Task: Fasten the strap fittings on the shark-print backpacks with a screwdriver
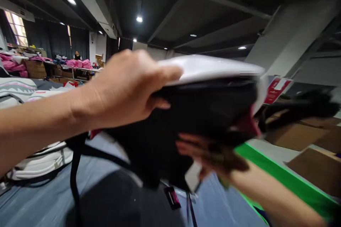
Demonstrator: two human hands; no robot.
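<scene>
A backpack (197, 110), black on the side facing me with a white edge along its top, is held up in front of me. My left hand (133, 81) is closed on that white top edge, with the thumb on the black side. Lower down, my right hand (213, 156) is blurred; its fingers look stretched out flat against the black panel. Black straps (76, 170) hang at the bag's left. Below the bag shows a small black and pink tag (173, 198). A dark red patch (246, 122) shows at its right side.
White bags (42, 165) lie on the grey-blue covered table (106, 202) at left. A bright green edge (282, 181) and cardboard boxes (314, 170) are at right. Pink goods (80, 64) and a person (77, 56) are far back. A red label (277, 90) shows right.
</scene>
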